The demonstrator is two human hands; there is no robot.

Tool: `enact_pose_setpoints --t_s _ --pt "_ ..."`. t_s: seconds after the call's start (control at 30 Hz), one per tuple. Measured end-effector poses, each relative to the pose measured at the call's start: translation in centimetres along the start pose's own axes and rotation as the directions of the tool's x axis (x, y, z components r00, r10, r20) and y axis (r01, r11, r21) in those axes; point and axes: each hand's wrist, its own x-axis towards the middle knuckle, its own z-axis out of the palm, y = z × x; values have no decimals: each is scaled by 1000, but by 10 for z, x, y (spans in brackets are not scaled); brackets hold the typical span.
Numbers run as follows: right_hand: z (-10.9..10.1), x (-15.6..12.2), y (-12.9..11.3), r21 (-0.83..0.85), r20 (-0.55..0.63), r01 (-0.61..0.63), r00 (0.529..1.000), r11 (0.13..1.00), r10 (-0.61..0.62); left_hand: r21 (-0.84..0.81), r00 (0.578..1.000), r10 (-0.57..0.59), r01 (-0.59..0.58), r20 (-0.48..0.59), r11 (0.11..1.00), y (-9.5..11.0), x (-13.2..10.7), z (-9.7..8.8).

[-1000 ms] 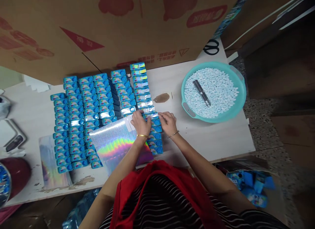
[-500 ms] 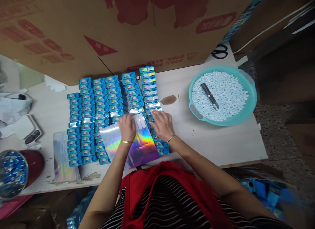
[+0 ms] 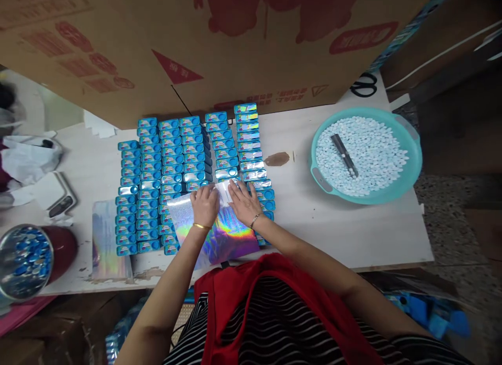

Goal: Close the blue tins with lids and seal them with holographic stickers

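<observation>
A shiny rainbow-coloured sticker sheet [image 3: 227,237] lies over the lower rows of small blue boxes, with pale blank strips near its upper edge. My left hand [image 3: 206,205] is closed on that upper edge, fingers curled. Beside it, my right hand [image 3: 246,204] rests on the upper right part of the sheet, its fingers stretched out and fingertips near the strips. Blue boxes [image 3: 171,158] stand in several columns around the hands. In the rightmost column, the boxes at the back [image 3: 248,136] carry shiny strips on their ends. The sheet and my hands hide some boxes.
A turquoise basin [image 3: 368,200] of white tablets stands at right, with a dark scoop-like tube [image 3: 344,155] in it. A large carton [image 3: 251,67] walls off the back. At left are another shiny sheet [image 3: 110,239], a scale [image 3: 58,195] and a red pot [image 3: 60,252]. Scissors [image 3: 364,85] lie behind.
My right hand has moved left from the right column of boxes onto the sticker sheet. My left hand keeps its hold. The whole view has shifted slightly.
</observation>
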Motion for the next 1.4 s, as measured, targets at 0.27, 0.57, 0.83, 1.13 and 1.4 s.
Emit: enact_pose_setpoints --t_s 0.27,0.57,0.83,1.13,1.4 --pt "-5 4 3 99 -37 -8 999 995 11 -350 995 -88 66 -49 935 27 -48 -58" --pt "-45 -54 -3 796 -146 -47 953 604 266 -908 807 -522 398 277 133 63 -35 -50" --pt "-48 -75 39 698 -187 -172 894 695 408 -830 822 -395 516 410 213 90 -18 4" --pt "-49 -58 95 272 -185 -412 864 870 468 -413 899 -299 417 320 810 118 30 21" --pt "-35 -55 108 258 -110 -451 865 854 490 -137 903 -251 314 349 940 127 39 22"
